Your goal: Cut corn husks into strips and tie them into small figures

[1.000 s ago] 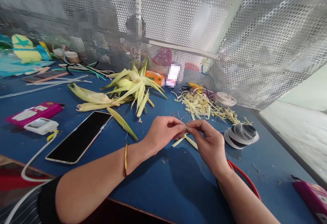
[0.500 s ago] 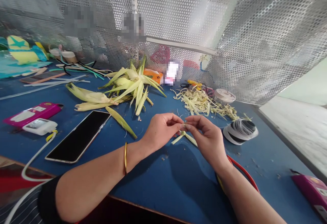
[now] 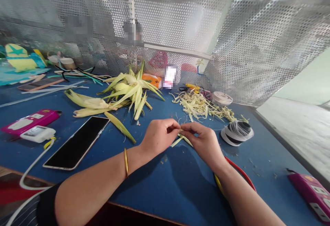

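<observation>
My left hand [image 3: 159,136] and my right hand [image 3: 202,142] meet over the middle of the table, thumbs and fingertips pinched together. Between them they grip a small piece of pale green corn husk [image 3: 187,141]; its two narrow ends splay out below the fingertips. The pinched part is hidden by my fingers. A cone of thread [image 3: 237,133] stands to the right of my right hand, and a fine thread seems to run from it toward my fingers. Beyond my hands lies a heap of shredded corn husk strips [image 3: 194,105]. Whole corn husks [image 3: 135,85] spread out at the back left.
A large phone [image 3: 77,143] lies left of my left forearm, near a magenta power strip [image 3: 32,120] with a white charger. Another magenta power strip [image 3: 310,193] is at the right. A roll of tape [image 3: 221,98] sits by the perforated metal screen [image 3: 175,19].
The whole view has shifted slightly. My hands stay pinched together on the husk, with the fingertips drawn a little closer and the right fingers more curled.
</observation>
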Demonstrator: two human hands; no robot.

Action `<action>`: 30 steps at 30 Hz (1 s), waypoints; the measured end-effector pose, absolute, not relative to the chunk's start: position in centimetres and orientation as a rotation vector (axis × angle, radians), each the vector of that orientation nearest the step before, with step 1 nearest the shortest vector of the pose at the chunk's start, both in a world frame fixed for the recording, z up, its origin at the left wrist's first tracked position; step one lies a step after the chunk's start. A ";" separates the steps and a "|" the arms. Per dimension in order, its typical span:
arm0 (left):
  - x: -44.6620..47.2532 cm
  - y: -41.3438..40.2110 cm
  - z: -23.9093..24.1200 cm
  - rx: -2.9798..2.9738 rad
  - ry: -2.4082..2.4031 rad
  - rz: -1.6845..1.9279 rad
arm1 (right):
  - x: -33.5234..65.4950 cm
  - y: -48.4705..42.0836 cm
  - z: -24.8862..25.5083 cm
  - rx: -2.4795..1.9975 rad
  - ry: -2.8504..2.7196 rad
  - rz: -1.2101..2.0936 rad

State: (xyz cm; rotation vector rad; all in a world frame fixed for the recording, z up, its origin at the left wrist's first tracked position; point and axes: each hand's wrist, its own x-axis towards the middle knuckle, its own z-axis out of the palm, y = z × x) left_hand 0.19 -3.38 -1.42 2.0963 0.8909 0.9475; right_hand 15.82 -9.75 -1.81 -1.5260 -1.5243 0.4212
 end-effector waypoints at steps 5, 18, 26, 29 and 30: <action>0.1 -3.2 -1.7 2.161 0.860 0.926 | 15.9 -9.6 -1.8 -1.523 -1.401 0.631; 0.1 -3.2 -1.8 2.142 0.811 0.958 | 16.7 -9.0 -2.5 -1.412 -1.255 0.805; 0.3 -3.1 -2.0 2.081 0.807 1.016 | 16.7 -8.8 -2.4 -1.424 -1.306 0.733; 0.3 -2.7 -2.1 2.048 0.886 1.083 | 17.1 -8.7 -2.3 -1.450 -1.328 0.597; 0.3 -2.5 -2.2 2.042 0.909 1.089 | 17.3 -8.8 -2.1 -1.481 -1.334 0.524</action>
